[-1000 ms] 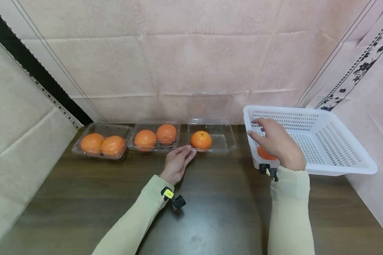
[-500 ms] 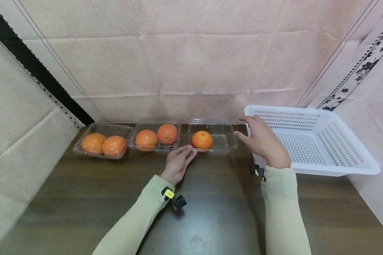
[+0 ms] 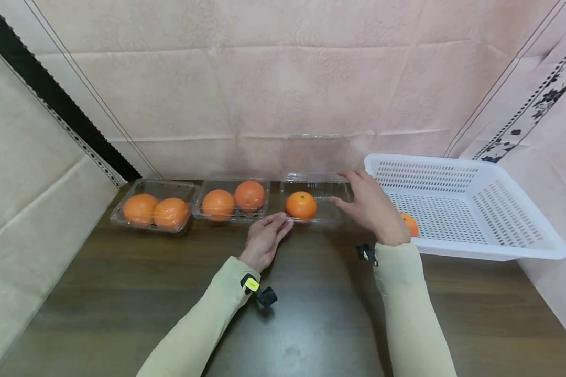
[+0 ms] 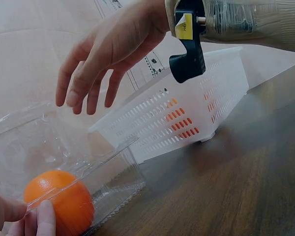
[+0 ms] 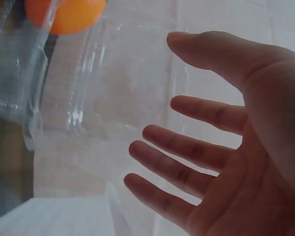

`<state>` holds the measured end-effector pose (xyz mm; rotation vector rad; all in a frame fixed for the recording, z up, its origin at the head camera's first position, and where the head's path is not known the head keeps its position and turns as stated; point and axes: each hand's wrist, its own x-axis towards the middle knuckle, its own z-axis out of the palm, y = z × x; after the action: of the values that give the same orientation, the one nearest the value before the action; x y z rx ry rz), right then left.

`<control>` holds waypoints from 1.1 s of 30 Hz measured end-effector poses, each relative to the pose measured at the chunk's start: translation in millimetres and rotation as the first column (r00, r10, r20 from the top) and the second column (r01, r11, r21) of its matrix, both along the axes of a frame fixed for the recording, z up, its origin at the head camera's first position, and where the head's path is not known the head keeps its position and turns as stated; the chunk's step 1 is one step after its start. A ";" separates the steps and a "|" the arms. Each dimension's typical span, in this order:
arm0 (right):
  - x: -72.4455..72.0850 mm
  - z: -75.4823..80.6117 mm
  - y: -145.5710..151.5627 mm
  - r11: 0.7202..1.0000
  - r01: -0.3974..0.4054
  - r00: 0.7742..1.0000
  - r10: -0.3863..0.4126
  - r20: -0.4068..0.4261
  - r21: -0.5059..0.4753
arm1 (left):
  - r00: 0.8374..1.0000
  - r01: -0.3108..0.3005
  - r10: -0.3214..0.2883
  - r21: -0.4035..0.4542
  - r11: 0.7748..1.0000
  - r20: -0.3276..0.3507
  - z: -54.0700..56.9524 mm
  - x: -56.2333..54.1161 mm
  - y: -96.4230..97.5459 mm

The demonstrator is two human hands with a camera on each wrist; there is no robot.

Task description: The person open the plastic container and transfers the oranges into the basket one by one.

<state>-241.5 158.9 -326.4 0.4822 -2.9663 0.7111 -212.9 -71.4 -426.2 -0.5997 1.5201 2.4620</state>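
A clear plastic clamshell box stands with its lid raised against the back cloth. One orange sits in its left half. My left hand pinches the front rim of this box near the orange, thumb on one side and fingers on the other, as the left wrist view shows. Above the box's right end hovers my right hand, holding nothing. In the right wrist view its fingers are spread and fairly straight, apart from the box.
Left of it stand two more clear boxes, the middle one and the far-left one, each with two oranges. A white perforated basket is at the right, with an orange partly hidden behind my right wrist. Brown tabletop lies in front.
My right hand has moved left, from over the basket to the right end of the box with the raised lid. My left hand keeps its pinch on the rim.
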 end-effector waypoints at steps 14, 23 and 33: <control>-6.8 -13.5 -23.7 0.994 -0.062 0.998 0.064 0.014 -0.090 | 1.000 -0.015 0.015 0.001 1.000 0.009 0.3 1.3 -0.4; -13.1 -21.9 -27.9 0.992 -0.093 0.995 0.095 0.021 -0.086 | 1.000 -0.002 0.002 -0.009 1.000 0.022 -0.1 1.5 3.3; -18.7 -28.5 -39.6 0.988 -0.133 0.991 0.135 0.022 -0.079 | 1.000 0.008 -0.008 -0.007 1.000 -0.003 0.9 1.4 0.5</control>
<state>-260.2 119.3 -354.9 0.6762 -2.9401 0.8478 -211.5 -70.9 -425.3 -0.5906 1.5302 2.4540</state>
